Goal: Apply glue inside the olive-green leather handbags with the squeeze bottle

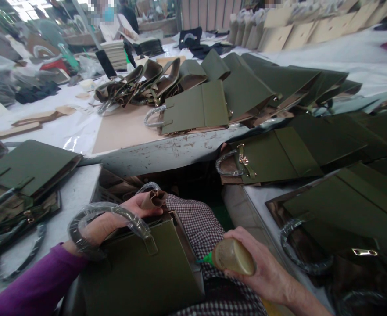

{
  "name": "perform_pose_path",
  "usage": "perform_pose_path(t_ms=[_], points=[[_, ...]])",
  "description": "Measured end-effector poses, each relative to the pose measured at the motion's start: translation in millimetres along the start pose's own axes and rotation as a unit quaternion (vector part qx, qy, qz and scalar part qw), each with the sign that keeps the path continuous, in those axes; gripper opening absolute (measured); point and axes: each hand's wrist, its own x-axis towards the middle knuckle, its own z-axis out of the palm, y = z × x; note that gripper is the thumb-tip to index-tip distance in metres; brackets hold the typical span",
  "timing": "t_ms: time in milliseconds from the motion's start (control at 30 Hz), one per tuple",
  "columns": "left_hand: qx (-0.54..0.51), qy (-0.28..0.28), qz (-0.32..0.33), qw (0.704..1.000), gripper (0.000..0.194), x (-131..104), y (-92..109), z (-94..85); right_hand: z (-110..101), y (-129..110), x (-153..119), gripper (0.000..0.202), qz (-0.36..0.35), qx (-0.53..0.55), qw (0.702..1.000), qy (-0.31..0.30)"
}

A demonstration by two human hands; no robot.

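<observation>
An olive-green handbag (137, 267) rests on my lap, its plastic-wrapped handle (114, 208) arching over my left wrist. My left hand (141, 205) reaches through that handle and is closed on a brown lining flap (154, 199) at the bag's top edge. In my right hand (262, 263) is a squeeze bottle (234, 256) of yellowish-brown liquid, with a green nozzle (208, 258). The nozzle tip points left at the bag's side edge; whether it touches cannot be made out. Parts of the fingers behind the bottle are hidden.
More green handbags lie on the right-hand table (256, 193), the left-hand table (84, 180) and the long white worktable (141, 151) ahead. A bag (193, 107) lies flat at that table's near edge. Farther back are beige bags (275, 37) and a person (114, 28).
</observation>
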Motion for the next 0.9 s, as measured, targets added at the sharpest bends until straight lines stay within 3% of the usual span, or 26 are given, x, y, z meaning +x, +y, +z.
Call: perform_pose_path(t_ms=[267, 367, 567, 767, 900], points=[[0.009, -0.010, -0.002, 1.000, 0.026, -1.9, -0.9, 1.0, -4.6, -11.1, 5.5, 0.051, 0.039, 0.012, 0.998, -0.050], [0.024, -0.020, 0.004, 1.000, 0.024, -4.5, 1.6, 1.4, -5.6, -13.1, 8.8, 0.043, 0.091, 0.026, 0.994, -0.063], [0.038, -0.072, 0.039, 0.996, 0.027, -13.9, 10.2, 3.7, -2.1, -14.8, 18.5, 0.041, 0.208, 0.055, 0.976, -0.021], [0.104, -0.071, 0.045, 0.991, 0.021, -47.9, 32.5, 16.8, -5.5, -7.9, 21.2, 0.039, 0.266, 0.102, 0.958, -0.011], [0.148, -0.028, -0.020, 0.988, 0.021, -82.5, 38.8, 22.7, -11.1, 0.1, 13.9, 0.055, 0.327, 0.206, 0.922, 0.003]])
